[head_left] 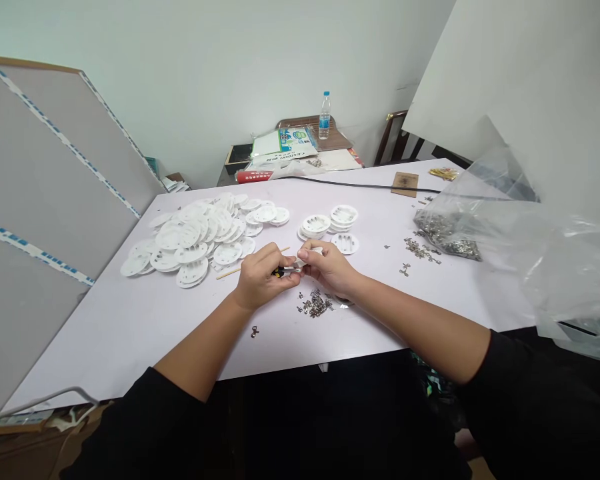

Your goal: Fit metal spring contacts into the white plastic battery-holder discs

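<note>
Two groups of white plastic discs are laid out on the white table (130, 327): a large loose heap (200, 237) to the far left of the hands, and a few small neat stacks (330, 223) just beyond them. Judged from this split, only a small share appears to be finished, and the bulk of the heap seems left to be worked.

One white disc (314, 256) is gripped in the right hand (330, 267), its fingers curled and pinched about the rim, so that most of the disc is hidden behind them. A small dark-handled tool (285, 271) is clasped in the left hand (263, 277), fingers closed around it, and its tip is pointed right, at or touching the disc; actual contact cannot be told.

Small metal clips (316, 305) are scattered just near of the hands, more (420, 250) lie to the right, and a clear plastic bag (505, 227) of them is slumped at the far right. A thin wooden stick (230, 272) lies left of the left hand.
</note>
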{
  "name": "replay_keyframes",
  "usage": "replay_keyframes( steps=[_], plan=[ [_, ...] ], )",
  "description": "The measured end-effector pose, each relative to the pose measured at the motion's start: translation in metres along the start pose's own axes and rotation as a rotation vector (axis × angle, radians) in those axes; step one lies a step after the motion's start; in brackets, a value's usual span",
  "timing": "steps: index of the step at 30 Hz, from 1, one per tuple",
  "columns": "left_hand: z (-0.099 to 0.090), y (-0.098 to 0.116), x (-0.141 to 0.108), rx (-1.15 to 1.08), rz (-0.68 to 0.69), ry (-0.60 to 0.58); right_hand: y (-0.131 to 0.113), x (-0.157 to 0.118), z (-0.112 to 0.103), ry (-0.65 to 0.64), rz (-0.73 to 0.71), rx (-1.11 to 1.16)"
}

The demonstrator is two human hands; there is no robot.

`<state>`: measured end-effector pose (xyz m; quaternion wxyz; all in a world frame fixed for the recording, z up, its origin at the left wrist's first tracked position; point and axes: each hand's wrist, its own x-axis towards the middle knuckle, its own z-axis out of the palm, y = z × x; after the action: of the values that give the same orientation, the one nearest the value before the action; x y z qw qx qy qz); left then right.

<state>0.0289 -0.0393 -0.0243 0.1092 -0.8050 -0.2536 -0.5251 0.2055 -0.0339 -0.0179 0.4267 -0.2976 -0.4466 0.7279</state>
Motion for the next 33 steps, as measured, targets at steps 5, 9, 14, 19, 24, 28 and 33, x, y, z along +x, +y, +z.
replay_keyframes(
  steps=[5, 9, 14, 19, 24, 28, 33],
  plan=[
    [0.0, 0.001, 0.002, 0.053, 0.041, 0.024, 0.002, 0.001, 0.0, -0.022, -0.032, -0.007],
    [-0.006, -0.006, 0.005, -0.015, 0.008, 0.0, -0.012, 0.0, -0.014, -0.082, -0.161, -0.216],
    [-0.018, -0.024, 0.003, 0.001, -0.276, -0.062, -0.055, -0.008, -0.055, 0.017, -0.421, -0.982],
    [-0.024, -0.034, -0.001, 0.059, -0.444, -0.054, -0.083, -0.015, -0.091, 0.075, -0.301, -1.294],
    [-0.022, -0.035, -0.002, 0.051, -0.399, -0.079, -0.083, -0.016, -0.109, 0.136, -0.134, -1.407],
    [-0.022, -0.035, -0.002, 0.068, -0.371, -0.079, -0.076, -0.011, -0.112, 0.13, -0.1, -1.418],
    [-0.023, -0.036, -0.002, 0.077, -0.367, -0.091, -0.073, -0.008, -0.112, 0.137, -0.059, -1.472]
  ],
)
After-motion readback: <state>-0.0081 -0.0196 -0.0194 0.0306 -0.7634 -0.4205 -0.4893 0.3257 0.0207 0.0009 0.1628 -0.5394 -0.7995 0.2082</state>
